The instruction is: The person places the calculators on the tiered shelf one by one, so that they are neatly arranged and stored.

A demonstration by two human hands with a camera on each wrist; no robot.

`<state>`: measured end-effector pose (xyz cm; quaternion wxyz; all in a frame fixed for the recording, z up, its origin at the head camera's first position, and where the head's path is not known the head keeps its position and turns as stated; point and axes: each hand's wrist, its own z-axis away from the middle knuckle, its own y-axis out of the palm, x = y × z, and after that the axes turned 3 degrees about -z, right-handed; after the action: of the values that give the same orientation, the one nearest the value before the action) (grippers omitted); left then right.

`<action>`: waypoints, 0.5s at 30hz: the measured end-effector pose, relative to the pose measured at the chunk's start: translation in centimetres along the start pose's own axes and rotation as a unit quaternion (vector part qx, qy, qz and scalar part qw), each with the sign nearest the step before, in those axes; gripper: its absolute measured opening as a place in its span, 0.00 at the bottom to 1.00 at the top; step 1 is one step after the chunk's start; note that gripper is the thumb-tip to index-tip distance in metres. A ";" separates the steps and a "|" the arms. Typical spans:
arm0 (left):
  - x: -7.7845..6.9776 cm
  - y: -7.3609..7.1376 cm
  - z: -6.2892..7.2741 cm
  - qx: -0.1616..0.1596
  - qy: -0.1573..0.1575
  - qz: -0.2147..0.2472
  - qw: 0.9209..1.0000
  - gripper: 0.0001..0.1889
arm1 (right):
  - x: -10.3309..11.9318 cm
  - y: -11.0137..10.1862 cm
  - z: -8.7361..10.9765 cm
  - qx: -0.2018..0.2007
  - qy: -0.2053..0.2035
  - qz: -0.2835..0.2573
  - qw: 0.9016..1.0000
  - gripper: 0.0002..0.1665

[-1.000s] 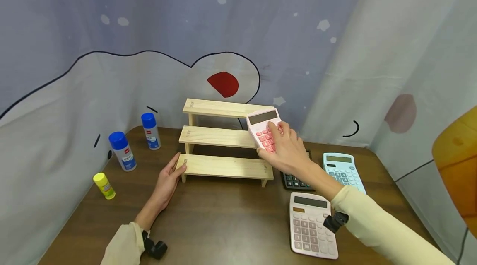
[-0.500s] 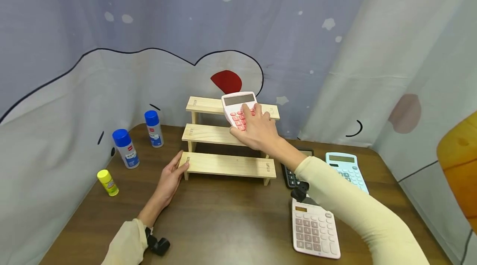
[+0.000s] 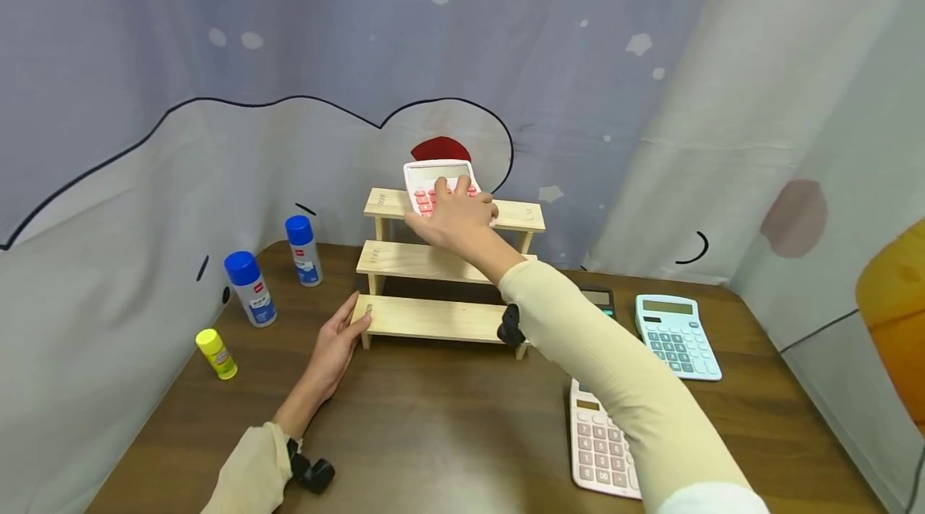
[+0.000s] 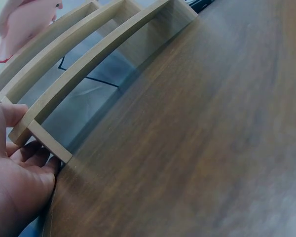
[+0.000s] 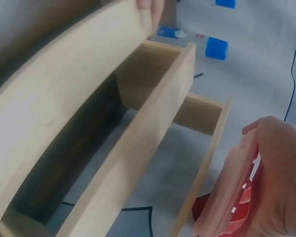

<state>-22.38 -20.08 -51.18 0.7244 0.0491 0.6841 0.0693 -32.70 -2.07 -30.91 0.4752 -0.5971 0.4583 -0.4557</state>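
Note:
A pink calculator (image 3: 437,172) with red-pink keys is gripped by my right hand (image 3: 460,218), thumb on its left side and fingers over the keys. It overlaps the top plank of a three-step wooden stand (image 3: 426,318) in the head view. From the right wrist, the calculator (image 5: 229,182) appears edge-on, close beside the top plank. My left hand (image 3: 334,349) holds the left end of the lowest step. In the left wrist view, that hand (image 4: 19,182) has its thumb on top of the plank and its fingers curled below, by the leg.
Right of the stand lie a light blue calculator (image 3: 677,337), a pale pink one (image 3: 603,446) partly under my sleeve, and a mostly hidden black one (image 3: 598,299). Two blue-capped bottles (image 3: 250,289) and a yellow glue stick (image 3: 217,353) stand at left. A curtain (image 3: 325,161) hangs behind.
My right hand has carried the pink calculator left and up, from the stand's right side to its top step, tipping it back. The left hand keeps its hold on the lowest step.

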 end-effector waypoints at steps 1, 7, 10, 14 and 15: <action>0.1 -0.2 0.0 -0.002 -0.002 -0.001 1.000 0.36 | 0.6 0.0 -0.3 0.003 0.004 0.000 1.000 0.50; 0.1 -0.5 0.3 -0.010 -0.009 0.004 1.000 0.36 | 3.4 -0.3 -1.5 0.015 0.039 0.022 0.999 0.49; 0.1 -0.4 0.4 -0.008 -0.003 0.004 1.000 0.36 | 4.2 -0.5 -2.0 0.013 0.068 0.017 0.997 0.49; -0.1 -0.2 0.3 -0.004 0.008 0.003 1.000 0.37 | 5.1 -0.8 -2.6 0.013 0.103 0.010 0.995 0.51; -0.1 -0.1 0.3 -0.005 0.009 0.005 1.000 0.36 | 5.3 -0.7 -2.8 0.014 0.112 0.012 0.994 0.51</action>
<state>-22.11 -20.24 -51.07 0.7183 0.0481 0.6899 0.0765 -34.49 -7.58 -29.24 0.4346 -0.5301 0.5092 -0.5205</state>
